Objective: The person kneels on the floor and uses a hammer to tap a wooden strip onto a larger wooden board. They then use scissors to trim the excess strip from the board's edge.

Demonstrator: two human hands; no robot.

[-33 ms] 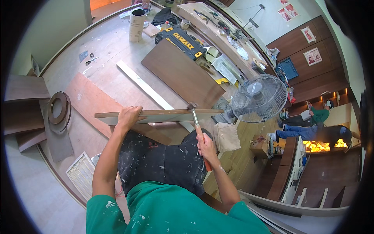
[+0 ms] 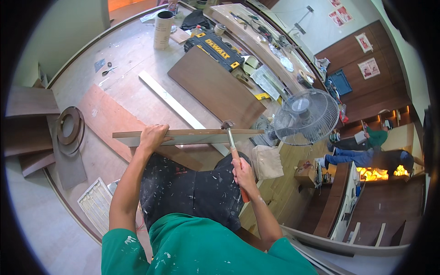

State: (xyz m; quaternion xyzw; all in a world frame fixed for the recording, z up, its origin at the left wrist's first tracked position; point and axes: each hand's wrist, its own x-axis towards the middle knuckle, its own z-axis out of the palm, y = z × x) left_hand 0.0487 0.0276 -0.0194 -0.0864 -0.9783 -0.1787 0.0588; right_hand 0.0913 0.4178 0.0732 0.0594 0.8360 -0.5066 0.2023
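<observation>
While clock positions are taken from the middle of the view, with twelve at the top, the following was noted. The board (image 2: 197, 132) lies across the centre, its long axis running roughly from nine to three, just beyond the person's dark, paint-flecked trousers (image 2: 192, 192). The left hand (image 2: 154, 137) is on the nine o'clock half of the board; its grip is closed over the edge, fingers folded down onto it.

The right hand (image 2: 243, 172), between four and five o'clock, has its grip fully wrapped round the orange handle of the hammer (image 2: 232, 149). The hammer's shaft crosses the board toward its three o'clock end, the head at the far edge; contact between head and board cannot be confirmed.

A white strip (image 2: 172, 101) lies at ten o'clock and a brown panel (image 2: 215, 87) at twelve, with a tool case (image 2: 214, 51) past it. A tube (image 2: 162, 34) stands upright at eleven. Rings (image 2: 68, 128) are at nine, near a reddish plank (image 2: 107, 110). The fan (image 2: 305, 110) is between two and three; folded cloth (image 2: 266, 162) is at four.
</observation>
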